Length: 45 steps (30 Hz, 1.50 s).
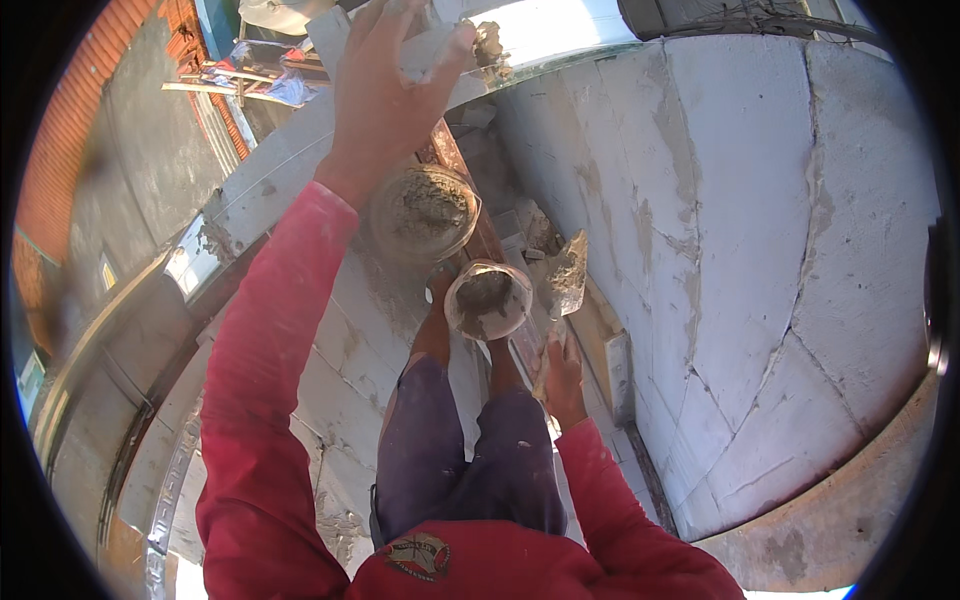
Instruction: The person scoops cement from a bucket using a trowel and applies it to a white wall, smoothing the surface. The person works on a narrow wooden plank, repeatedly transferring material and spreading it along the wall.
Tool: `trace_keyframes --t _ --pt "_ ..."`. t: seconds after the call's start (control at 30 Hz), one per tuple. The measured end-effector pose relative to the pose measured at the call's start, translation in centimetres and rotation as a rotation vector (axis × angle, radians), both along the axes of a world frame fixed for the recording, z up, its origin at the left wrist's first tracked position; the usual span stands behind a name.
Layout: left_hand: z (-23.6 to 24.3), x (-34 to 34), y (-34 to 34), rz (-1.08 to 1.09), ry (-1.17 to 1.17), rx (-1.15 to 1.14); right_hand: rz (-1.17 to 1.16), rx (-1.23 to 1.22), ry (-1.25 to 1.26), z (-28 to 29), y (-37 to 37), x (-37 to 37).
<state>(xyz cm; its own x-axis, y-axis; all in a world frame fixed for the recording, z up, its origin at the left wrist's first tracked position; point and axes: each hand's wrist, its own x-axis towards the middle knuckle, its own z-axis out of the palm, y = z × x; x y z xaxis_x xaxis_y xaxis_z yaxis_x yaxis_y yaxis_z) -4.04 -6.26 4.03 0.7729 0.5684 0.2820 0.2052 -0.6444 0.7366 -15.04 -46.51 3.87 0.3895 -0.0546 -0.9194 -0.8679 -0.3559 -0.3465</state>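
Note:
My left hand (385,100) reaches up to the top of the far wall, its fingers and thumb spanning a pale grey block (425,52). A lump of mortar (488,45) sits on the wall top just right of my thumb. Low on the right, my right hand (564,385) is closed round the handle of a trowel (567,285), whose blade is coated with grey mortar and points away from me. Left of the trowel stands a pale bucket (455,318) with wet mortar in it. Behind it, a wider round tub (388,232) holds thicker mortar.
A tall wall of pale blocks (745,200) with mortar-smeared joints rises close on the right. A reddish-brown beam (452,155) runs behind the tub. Beyond the left wall lie orange roof tiles (88,90) and a pile of wood scraps (245,88). My legs stand beside the bucket.

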Motion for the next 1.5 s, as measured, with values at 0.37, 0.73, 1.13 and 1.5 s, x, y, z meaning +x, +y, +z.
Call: trace_keyframes --t 0.37,0.73,1.13,1.5 --pt "-21.1 -2.7 -16.3 0.456 -0.439 -1.782 0.082 -0.025 0.072 -2.8 -6.4 -4.2" --pt "-29.5 13.1 -18.1 0.133 -0.965 -1.87 0.005 -0.068 0.103 -6.4 -15.5 -7.6" --pt "-24.0 11.2 -19.7 0.457 -0.784 -1.905 0.891 -0.249 -0.16 -10.2 -19.7 -8.2" --pt "-28.0 -25.3 -32.9 0.371 0.392 -0.585 1.636 -0.33 -0.362 -24.9 -16.0 -11.5"
